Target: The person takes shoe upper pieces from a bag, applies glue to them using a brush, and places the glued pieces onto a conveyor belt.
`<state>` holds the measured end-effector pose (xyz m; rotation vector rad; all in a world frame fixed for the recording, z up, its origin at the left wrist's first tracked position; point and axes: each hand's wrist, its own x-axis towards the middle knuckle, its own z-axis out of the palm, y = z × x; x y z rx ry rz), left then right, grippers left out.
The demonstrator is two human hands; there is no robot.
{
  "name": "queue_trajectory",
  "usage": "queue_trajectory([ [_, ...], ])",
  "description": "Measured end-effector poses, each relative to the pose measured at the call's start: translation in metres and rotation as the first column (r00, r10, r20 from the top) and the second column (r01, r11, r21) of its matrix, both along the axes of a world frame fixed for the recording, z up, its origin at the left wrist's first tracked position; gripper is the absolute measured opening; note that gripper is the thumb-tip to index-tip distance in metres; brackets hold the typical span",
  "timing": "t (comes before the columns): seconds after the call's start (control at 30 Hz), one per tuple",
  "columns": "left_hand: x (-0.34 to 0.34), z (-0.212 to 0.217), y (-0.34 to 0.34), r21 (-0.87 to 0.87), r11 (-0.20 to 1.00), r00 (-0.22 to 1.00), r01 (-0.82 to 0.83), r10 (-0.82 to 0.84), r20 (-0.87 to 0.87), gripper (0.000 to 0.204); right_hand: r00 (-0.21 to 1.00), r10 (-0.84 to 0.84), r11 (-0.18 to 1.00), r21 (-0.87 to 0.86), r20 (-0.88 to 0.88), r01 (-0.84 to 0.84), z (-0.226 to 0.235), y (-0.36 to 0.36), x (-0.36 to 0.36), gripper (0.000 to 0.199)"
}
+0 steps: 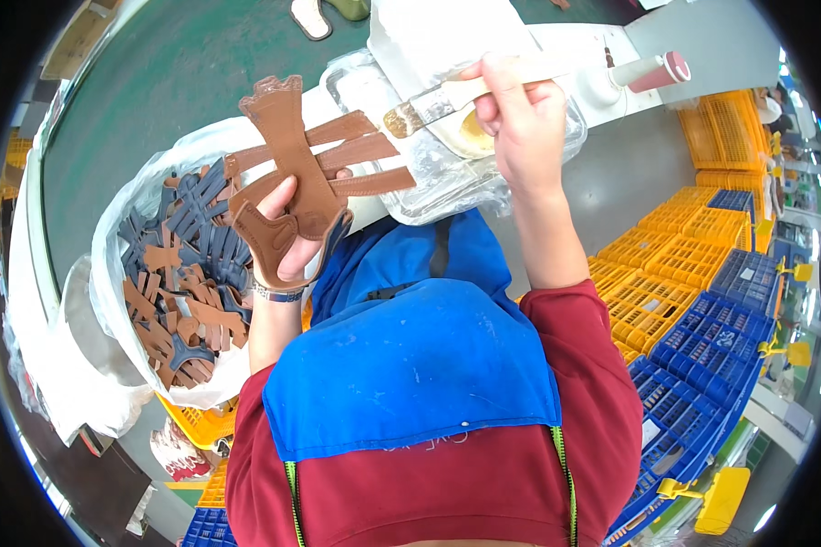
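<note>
My left hand (301,256) is closed on a brown leather sandal upper (308,182) with several stitched straps fanning out to both sides. It is held up in front of my lap. A flat brush (438,102) is in my closed right hand (527,128), gripped by its pale handle. Its yellowish, wet-looking bristles point left, close to the strap ends; whether they touch cannot be told. Below the brush and right hand lies a plastic-covered tray (417,206), with a yellowish round patch (474,130) partly hidden by my fingers.
Left of me, a plastic-lined bin (109,260) holds many dark blue and brown uppers (205,232). A green work surface (169,87) spreads beyond. A white box (447,36) stands behind the tray, near a pinkish cylinder (652,73). Yellow crates (648,305) and blue crates (702,346) line the right.
</note>
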<state>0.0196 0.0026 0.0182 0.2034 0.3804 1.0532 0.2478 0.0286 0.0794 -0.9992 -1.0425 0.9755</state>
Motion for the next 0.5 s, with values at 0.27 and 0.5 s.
queue_trajectory([
  [0.27,0.013,-0.011,-0.009,0.733,0.671,0.937,-0.114,0.318,-0.145,0.039,0.986,0.073,0.997,-0.030,0.151,-0.070,-0.014,0.001,-0.002,0.024],
  [0.5,0.009,0.006,-0.001,0.074,0.997,0.963,0.018,-0.037,0.268,0.042,0.999,0.005,1.000,-0.010,-0.051,-0.006,0.005,-0.010,0.006,0.023],
])
